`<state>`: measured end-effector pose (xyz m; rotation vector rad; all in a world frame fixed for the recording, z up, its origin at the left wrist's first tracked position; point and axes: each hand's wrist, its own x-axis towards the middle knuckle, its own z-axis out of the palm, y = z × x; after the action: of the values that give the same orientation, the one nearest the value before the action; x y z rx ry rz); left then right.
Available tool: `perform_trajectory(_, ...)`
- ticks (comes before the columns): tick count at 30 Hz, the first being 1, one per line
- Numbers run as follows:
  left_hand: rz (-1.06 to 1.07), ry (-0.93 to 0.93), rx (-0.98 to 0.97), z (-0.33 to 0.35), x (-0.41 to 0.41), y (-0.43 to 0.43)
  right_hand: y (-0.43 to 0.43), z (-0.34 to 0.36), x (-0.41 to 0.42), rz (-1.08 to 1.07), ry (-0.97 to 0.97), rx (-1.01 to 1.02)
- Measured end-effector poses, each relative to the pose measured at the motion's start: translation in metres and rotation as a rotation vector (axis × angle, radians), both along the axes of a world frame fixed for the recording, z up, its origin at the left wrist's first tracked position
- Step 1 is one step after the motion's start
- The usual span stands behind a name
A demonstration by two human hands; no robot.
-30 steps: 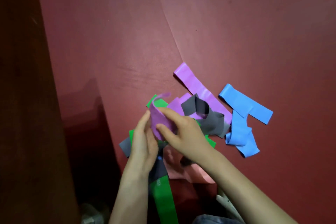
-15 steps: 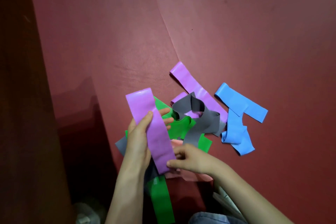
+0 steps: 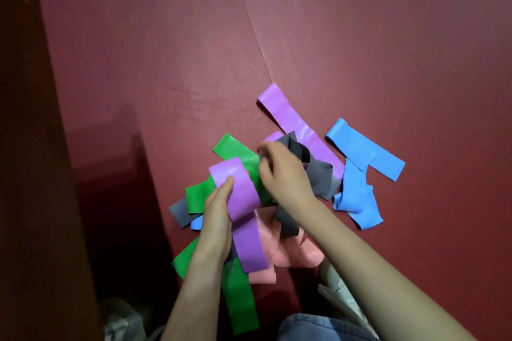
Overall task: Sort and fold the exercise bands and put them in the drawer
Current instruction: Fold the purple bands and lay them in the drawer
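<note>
Two hands work over a pile of exercise bands on the red floor (image 3: pixel 388 36): the left hand (image 3: pixel 217 219) is closed on a purple band (image 3: pixel 243 219), thumb on its upper end, long axis running from near-right to far-left. Farther out, the right hand (image 3: pixel 282 177), blurred, has left that band's near end and now reaches into the pile at a grey band (image 3: pixel 318 174); its grip cannot be determined. Beyond lie a second purple band (image 3: pixel 288 116) and blue bands (image 3: pixel 365 149).
</note>
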<state>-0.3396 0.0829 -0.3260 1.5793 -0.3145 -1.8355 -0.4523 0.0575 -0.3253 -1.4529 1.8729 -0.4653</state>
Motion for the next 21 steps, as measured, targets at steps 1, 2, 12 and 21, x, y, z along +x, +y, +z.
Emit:
perform_trajectory(1,0.008,-0.015,0.016,-0.001,0.001,0.001,-0.015,-0.005,-0.002,-0.029,0.001,-0.044)
perform_trajectory(2,0.01,-0.028,0.025,-0.001,0.001,0.002,-0.029,-0.01,-0.004,-0.033,0.039,-0.044)
perform_trajectory(12,-0.012,-0.003,-0.037,0.006,-0.002,-0.006,-0.064,-0.04,-0.041,-0.009,0.302,0.328)
perform_trajectory(21,0.098,0.016,0.053,-0.005,-0.002,-0.004,-0.035,-0.03,-0.041,-0.205,-0.37,0.247)
